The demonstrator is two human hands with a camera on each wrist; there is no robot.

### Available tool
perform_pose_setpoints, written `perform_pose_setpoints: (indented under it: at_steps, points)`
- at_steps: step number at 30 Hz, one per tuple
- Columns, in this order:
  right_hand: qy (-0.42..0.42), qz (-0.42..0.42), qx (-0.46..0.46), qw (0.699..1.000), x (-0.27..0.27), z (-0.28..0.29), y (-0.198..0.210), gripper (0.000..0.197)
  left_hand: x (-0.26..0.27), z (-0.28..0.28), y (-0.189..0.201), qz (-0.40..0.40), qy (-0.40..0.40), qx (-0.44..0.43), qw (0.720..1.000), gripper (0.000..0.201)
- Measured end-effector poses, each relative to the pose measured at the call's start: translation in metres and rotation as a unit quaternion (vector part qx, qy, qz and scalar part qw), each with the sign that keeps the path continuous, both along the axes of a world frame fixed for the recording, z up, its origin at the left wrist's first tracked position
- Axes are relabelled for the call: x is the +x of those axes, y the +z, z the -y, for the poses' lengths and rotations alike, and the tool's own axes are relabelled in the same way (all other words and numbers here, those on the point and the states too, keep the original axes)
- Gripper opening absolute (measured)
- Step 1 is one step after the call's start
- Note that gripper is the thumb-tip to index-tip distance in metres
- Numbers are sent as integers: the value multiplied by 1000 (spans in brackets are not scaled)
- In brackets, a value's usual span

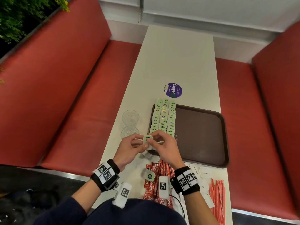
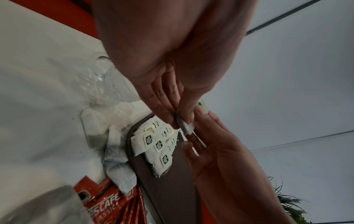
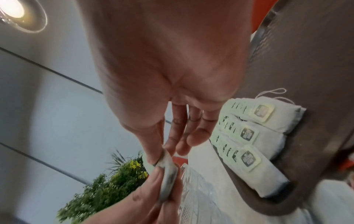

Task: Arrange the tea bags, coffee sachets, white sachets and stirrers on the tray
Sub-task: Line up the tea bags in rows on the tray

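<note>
Both hands are up over the near left corner of the brown tray (image 1: 203, 133), sharing a single tea bag (image 1: 147, 138). The left hand (image 1: 129, 149) pinches it between thumb and fingers, and the right hand (image 1: 164, 147) pinches its other side, the remaining fingers loosely curled. From the wrist views the bag sits edge-on between the fingertips (image 3: 168, 174), with its string hanging slack near the right palm.

My guess is the tea-bag stage is almost through: three overlapping rows of tea bags (image 1: 164, 117) already fill the tray's left strip, and this one looks set to go at the near end of a row. The next move asks for laying it flat, tag up, tucked against the last bag without disturbing the rows, string kept from snagging. A few loose tea bags (image 1: 151, 157) lie on the desk (image 1: 178, 59) just beneath the hands.

Still waiting off the tray are the red coffee sachets (image 1: 155, 181), the white sachets (image 1: 204, 176) and the pink striped stirrers (image 1: 217, 198), all at the desk's near edge.

The coffee sachets read "NESCAFE", and the left wrist view adds "CLASSIC" partly cut off. A round purple sticker (image 1: 174, 90) beyond the tray says "ClayGO"; its small print is unreadable. The tea tags carry a dark logo I can't make out. Two clear glasses (image 1: 130, 118) stand left of the tray.
</note>
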State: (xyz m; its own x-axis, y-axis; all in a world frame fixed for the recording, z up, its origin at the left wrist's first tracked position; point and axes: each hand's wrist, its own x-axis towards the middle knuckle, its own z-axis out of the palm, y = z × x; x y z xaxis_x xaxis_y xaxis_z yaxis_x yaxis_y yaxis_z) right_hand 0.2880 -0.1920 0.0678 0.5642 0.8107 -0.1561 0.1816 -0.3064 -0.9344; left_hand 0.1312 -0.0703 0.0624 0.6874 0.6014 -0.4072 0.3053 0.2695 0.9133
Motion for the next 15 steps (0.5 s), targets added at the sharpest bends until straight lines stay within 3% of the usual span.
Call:
perform_pose_setpoints:
  at_steps: [3,7,10,15]
  points:
    - [-29,-12,9,999,7,10,2,6,4,-2,2,-18,-9,34,999,28]
    - [-83,88,-26,992,27,27,-7,8,-4,-6,-7,-56,-19,92,994,17]
    - [-54,124,-93,986,41,38,-23,8,-13,-6,-17,-86,-35,109,990,12]
    - [12,105,-169,980,40,36,-46,9,-18,-6,-29,-120,-41,132,983,11]
